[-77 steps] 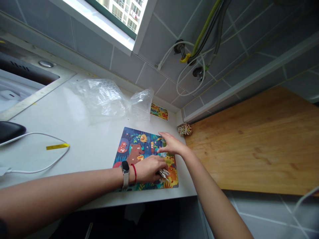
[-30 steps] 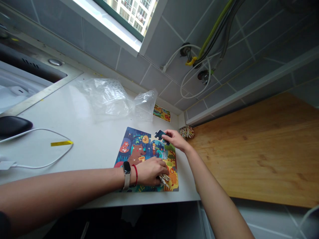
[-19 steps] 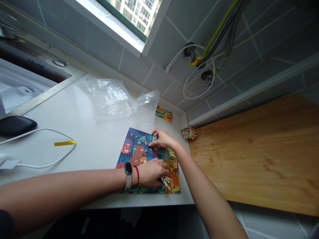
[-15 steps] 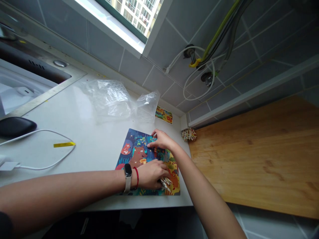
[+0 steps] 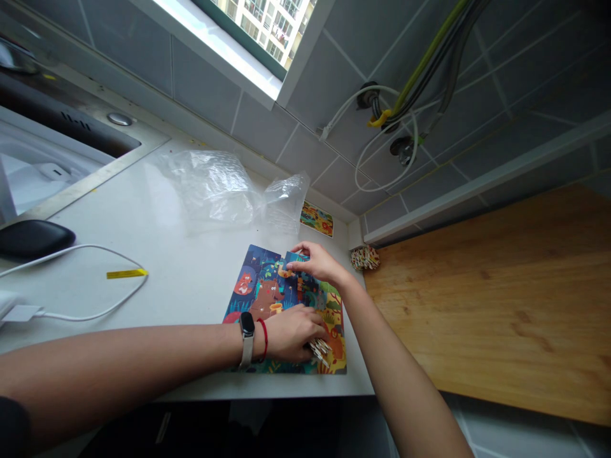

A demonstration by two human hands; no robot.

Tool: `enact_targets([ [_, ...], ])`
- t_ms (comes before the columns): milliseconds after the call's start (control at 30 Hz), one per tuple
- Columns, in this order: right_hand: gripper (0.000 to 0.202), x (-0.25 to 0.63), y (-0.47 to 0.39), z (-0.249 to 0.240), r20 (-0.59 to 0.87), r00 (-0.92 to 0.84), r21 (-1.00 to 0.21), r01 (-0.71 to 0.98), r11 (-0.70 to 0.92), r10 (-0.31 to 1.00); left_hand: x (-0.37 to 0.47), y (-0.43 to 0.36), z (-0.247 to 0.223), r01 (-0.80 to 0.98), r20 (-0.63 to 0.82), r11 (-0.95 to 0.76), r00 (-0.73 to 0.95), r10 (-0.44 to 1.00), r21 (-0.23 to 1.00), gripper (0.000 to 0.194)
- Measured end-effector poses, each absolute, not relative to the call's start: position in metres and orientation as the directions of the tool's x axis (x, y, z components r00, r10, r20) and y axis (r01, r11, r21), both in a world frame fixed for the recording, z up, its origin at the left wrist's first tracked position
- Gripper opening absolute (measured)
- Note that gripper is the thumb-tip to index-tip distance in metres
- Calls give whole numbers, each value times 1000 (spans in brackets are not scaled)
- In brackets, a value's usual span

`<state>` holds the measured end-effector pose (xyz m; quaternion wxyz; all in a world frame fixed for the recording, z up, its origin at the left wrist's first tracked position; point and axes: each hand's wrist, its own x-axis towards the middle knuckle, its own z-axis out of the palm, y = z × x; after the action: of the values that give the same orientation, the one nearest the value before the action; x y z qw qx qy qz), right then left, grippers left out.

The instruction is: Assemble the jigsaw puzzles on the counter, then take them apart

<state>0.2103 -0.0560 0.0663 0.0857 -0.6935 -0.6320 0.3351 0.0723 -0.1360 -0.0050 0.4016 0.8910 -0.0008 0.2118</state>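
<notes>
- While the front of the white counter (image 5: 157, 222) is crossed by the forearm, a bundle of thin pieces (image 5: 319, 350) is gripped, edges outward, in the curled left hand (image 5: 293, 332); a dark watch (image 5: 247, 323) and a red cord (image 5: 264, 339) are worn at that wrist.
- Beneath both hands, the colourful jigsaw picture (image 5: 262, 289) is laid flat near the counter's front edge, with a brown bear and a red animal shown on it; its lower part is partly covered by the left hand.
- At the picture's far edge, a blue piece (image 5: 291, 257) is pinched between the thumb and fingers of the right hand (image 5: 319, 262).
- To the right, a wooden board (image 5: 477, 286) is seen, and beside its near-left corner a second bundle of pieces (image 5: 365, 257) is placed.
- To the left, a yellow tag (image 5: 125, 274) is attached to a white cable (image 5: 90, 318), near a black rounded object (image 5: 35, 239).
- Farther back, a small printed card (image 5: 317, 219) is partly overlapped by a crumpled clear plastic bag (image 5: 210, 187).
- Behind, a grey tiled wall (image 5: 205, 83) is broken by a window (image 5: 267, 25).
</notes>
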Motion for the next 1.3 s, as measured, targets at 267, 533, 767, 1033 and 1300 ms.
enact_targets([
  [267, 36, 185, -66, 71, -545, 10, -180, 975, -129, 838, 73, -136, -6, -203, 418, -686, 894, 161, 699, 36],
  [533, 50, 177, -72, 77, -483, 56, -127, 983, -133, 874, 75, -136, -6, -214, 442, -700, 883, 160, 681, 35],
  [767, 29, 185, -72, 77, -521, -37, -173, 983, -63, 853, 75, -136, -6, -214, 433, -687, 887, 161, 694, 37],
  [1033, 47, 183, -77, 81, -471, -47, -207, 977, -59, 881, 75, -136, -7, -218, 439, -690, 884, 159, 690, 38],
  [1300, 22, 186, -75, 89, -583, -130, -220, 975, -1, 802, 75, -136, -7, -218, 458, -700, 872, 173, 681, 35],
])
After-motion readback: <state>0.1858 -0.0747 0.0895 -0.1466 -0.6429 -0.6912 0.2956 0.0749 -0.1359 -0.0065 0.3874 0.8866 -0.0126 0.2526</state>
